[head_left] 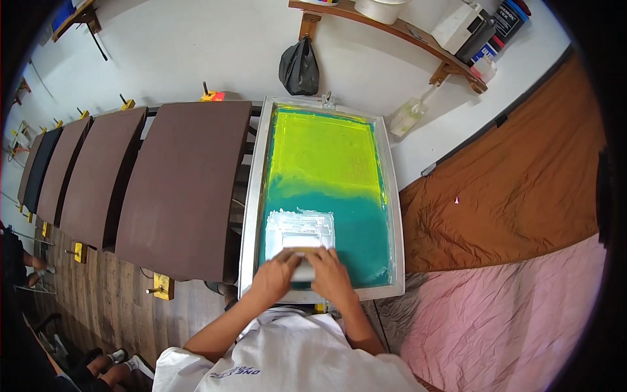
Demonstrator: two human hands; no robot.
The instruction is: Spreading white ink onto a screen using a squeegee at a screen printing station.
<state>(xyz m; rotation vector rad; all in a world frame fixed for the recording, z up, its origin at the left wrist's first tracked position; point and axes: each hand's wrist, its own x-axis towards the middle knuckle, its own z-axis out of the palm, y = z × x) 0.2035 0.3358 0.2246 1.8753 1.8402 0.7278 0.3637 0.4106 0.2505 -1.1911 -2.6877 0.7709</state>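
My left hand (273, 274) and my right hand (330, 274) are both closed on a squeegee (302, 270), one at each side of it. The squeegee rests near the close end of a screen-printing frame (394, 222) with a silvery metal border. Just beyond my fingers, a patch of white ink (299, 223) covers a roughly rectangular area at the left of the mesh. Around it the mesh (359, 228) is teal; its far half is coated yellow-green. My fingers hide part of the squeegee.
Left of the frame runs a row of dark brown printing boards (186, 189) with yellow clamps (161, 286). A black bag (300, 67) hangs under a wooden shelf (392, 29) holding containers. Brown cloth (503, 170) and pink cloth (503, 313) lie at right. Another person's feet (127, 362) show lower left.
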